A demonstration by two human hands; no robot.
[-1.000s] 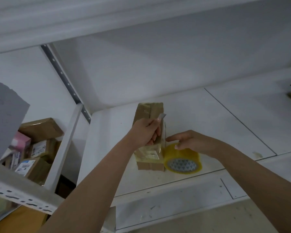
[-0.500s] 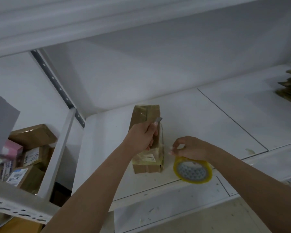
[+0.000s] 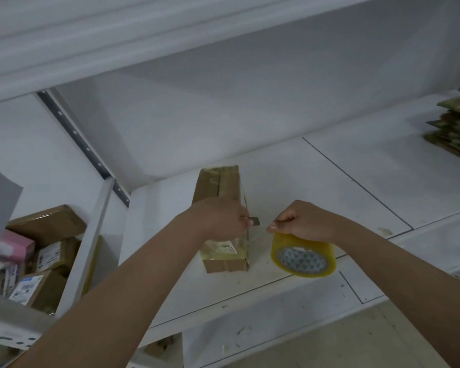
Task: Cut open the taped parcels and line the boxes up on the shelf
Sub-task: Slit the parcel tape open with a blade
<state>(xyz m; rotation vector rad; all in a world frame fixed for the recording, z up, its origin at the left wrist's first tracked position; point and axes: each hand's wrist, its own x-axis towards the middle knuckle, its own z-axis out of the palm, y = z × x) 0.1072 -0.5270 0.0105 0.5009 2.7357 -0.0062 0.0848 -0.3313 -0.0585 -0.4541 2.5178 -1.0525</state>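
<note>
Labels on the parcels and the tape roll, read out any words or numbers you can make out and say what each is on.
No text here can be read.
White label on the taped parcel under the left hand: too small and blurred.
Labels on the boxes in the left bay: print and barcodes visible, unreadable.
Tape roll under the right hand: only a triangle pattern on its core, no words.
</note>
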